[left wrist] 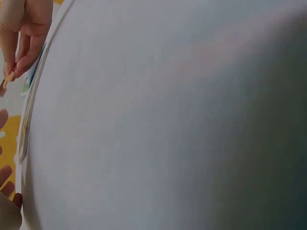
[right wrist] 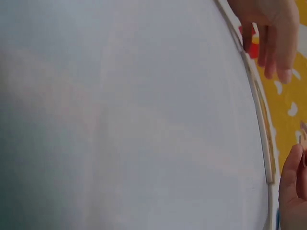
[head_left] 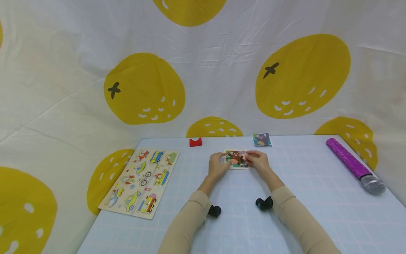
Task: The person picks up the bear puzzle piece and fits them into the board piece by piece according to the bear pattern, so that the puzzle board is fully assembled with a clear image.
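A small square bear puzzle (head_left: 238, 168) in a pale wooden tray lies between the two hands, towards the back of the table. My right hand (head_left: 258, 160) is over its right side. Thumb and fingers of that hand pinch a small wooden puzzle piece (left wrist: 8, 79), whose picture is too small to make out. The left hand (head_left: 216, 165) is at the puzzle's left edge. In the right wrist view its fingers (right wrist: 271, 50) hang loosely with nothing between them. Whether they touch the tray cannot be told.
Behind the puzzle lies a bear picture card (head_left: 262, 140). A red notched block (head_left: 195, 142) is at the back edge. On the left lies a wooden vehicle puzzle board (head_left: 134, 181); on the right, a purple glitter microphone (head_left: 352, 162). A fruit-patterned cloth (head_left: 222, 81) hangs behind.
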The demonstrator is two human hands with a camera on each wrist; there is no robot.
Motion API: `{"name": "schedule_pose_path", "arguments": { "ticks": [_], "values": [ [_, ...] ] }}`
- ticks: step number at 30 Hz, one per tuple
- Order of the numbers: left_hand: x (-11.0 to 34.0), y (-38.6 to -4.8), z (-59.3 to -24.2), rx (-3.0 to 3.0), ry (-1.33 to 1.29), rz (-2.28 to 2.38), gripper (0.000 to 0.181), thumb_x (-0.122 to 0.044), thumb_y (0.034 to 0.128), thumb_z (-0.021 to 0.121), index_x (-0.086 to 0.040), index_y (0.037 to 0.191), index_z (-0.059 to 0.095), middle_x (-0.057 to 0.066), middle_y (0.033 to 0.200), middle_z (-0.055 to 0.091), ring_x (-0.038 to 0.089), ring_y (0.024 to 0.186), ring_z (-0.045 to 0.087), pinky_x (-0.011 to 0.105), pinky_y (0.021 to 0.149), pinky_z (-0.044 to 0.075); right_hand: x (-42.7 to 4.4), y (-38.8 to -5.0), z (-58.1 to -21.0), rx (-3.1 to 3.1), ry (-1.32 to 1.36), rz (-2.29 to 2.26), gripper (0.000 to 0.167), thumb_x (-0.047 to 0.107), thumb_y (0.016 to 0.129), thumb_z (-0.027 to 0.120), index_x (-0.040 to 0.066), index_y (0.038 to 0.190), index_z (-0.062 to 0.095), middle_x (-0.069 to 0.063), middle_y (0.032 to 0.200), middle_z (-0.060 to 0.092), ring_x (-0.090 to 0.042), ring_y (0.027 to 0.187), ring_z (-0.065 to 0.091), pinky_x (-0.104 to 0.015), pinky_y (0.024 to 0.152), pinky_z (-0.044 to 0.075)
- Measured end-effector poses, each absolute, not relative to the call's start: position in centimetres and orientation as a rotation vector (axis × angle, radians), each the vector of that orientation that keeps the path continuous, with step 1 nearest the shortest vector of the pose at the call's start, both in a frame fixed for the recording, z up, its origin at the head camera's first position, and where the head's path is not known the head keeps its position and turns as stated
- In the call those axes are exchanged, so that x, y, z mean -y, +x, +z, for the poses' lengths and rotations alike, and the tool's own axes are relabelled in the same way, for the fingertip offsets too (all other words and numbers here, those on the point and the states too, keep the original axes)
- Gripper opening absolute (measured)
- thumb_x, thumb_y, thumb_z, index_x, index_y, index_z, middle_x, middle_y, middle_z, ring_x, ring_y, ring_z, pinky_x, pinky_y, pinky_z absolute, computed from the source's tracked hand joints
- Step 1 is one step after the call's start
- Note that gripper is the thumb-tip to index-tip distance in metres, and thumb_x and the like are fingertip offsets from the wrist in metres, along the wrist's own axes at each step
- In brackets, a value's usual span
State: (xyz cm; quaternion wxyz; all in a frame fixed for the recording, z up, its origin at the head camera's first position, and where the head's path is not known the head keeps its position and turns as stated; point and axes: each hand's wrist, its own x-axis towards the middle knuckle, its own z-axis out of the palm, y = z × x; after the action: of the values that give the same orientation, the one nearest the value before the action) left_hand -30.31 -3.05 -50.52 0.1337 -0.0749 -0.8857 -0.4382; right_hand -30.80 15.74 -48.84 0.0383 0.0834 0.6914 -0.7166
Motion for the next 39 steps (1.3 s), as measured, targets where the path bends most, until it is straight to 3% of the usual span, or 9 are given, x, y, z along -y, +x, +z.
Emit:
{"name": "schedule_pose_path", "arguments": {
  "ticks": [4, 7, 11, 15, 22, 31, 39],
  "values": [
    [3.6, -30.4, -50.8, 2.824, -0.394, -0.952, 0.062, -0.038, 0.0746, 0.077, -0.005, 0.125, 0.060, 0.015, 0.129, 0.055, 0.031, 0.123, 0.047, 0.045, 0.103, 0.036, -15.9, -31.2, -48.7, -2.016, 0.329, -2.231, 0.039, 0.003, 0.093, 0.055, -0.007, 0.130, 0.046, -0.003, 0.087, 0.062, -0.007, 0.069, 0.066, -0.023, 0.069, 0.056],
    [4.0, -30.6, -50.8, 2.918, -0.498, -0.752, 0.069, -0.046, 0.0743, 0.075, -0.007, 0.128, 0.058, 0.013, 0.134, 0.052, 0.030, 0.125, 0.044, 0.046, 0.103, 0.035, -15.8, -31.4, -48.6, -1.974, 0.298, -2.250, 0.039, 0.001, 0.095, 0.050, -0.008, 0.132, 0.041, -0.009, 0.095, 0.055, -0.010, 0.071, 0.068, -0.026, 0.072, 0.056],
    [4.4, -30.9, -50.4, 2.985, -0.579, -0.635, 0.063, -0.045, 0.0793, 0.070, -0.010, 0.130, 0.057, 0.010, 0.138, 0.049, 0.029, 0.127, 0.042, 0.046, 0.103, 0.035, -15.7, -31.4, -48.4, -1.924, 0.235, -2.298, 0.041, -0.003, 0.095, 0.048, -0.009, 0.134, 0.039, -0.012, 0.098, 0.050, -0.012, 0.072, 0.068, -0.026, 0.074, 0.055],
    [4.9, -31.4, -49.8, 3.042, -0.605, -0.693, 0.056, -0.038, 0.0831, 0.069, -0.010, 0.130, 0.058, 0.009, 0.138, 0.049, 0.028, 0.129, 0.041, 0.047, 0.105, 0.034, -15.6, -31.5, -48.1, -1.937, 0.194, -2.322, 0.045, -0.007, 0.091, 0.053, -0.010, 0.134, 0.039, -0.008, 0.094, 0.054, -0.009, 0.071, 0.065, -0.023, 0.073, 0.055],
    [5.2, -31.8, -49.1, 3.073, -0.587, -0.702, 0.053, -0.039, 0.0798, 0.074, -0.010, 0.123, 0.064, 0.008, 0.133, 0.055, 0.028, 0.129, 0.042, 0.047, 0.106, 0.032, -15.3, -32.0, -47.9, -2.102, 0.272, -2.253, 0.043, 0.001, 0.088, 0.061, -0.007, 0.127, 0.046, -0.008, 0.099, 0.060, -0.002, 0.072, 0.061, -0.016, 0.069, 0.052],
    [5.5, -32.0, -49.7, 3.074, -0.536, -0.892, 0.056, -0.035, 0.0787, 0.076, -0.010, 0.126, 0.060, 0.008, 0.140, 0.049, 0.027, 0.137, 0.032, 0.045, 0.115, 0.016, -15.0, -32.0, -47.0, -2.044, 0.258, -2.320, 0.034, 0.007, 0.089, 0.062, -0.007, 0.119, 0.053, 0.009, 0.082, 0.062, -0.002, 0.070, 0.060, -0.019, 0.069, 0.053],
    [5.5, -32.0, -49.8, 3.102, -0.502, -0.910, 0.066, -0.037, 0.0794, 0.074, -0.010, 0.135, 0.052, 0.007, 0.143, 0.046, 0.026, 0.139, 0.029, 0.045, 0.115, 0.014, -15.3, -31.6, -46.6, -1.790, 0.075, -2.477, 0.042, -0.003, 0.090, 0.057, -0.003, 0.130, 0.047, 0.000, 0.084, 0.065, -0.009, 0.075, 0.065, -0.025, 0.073, 0.055]
  ]
}}
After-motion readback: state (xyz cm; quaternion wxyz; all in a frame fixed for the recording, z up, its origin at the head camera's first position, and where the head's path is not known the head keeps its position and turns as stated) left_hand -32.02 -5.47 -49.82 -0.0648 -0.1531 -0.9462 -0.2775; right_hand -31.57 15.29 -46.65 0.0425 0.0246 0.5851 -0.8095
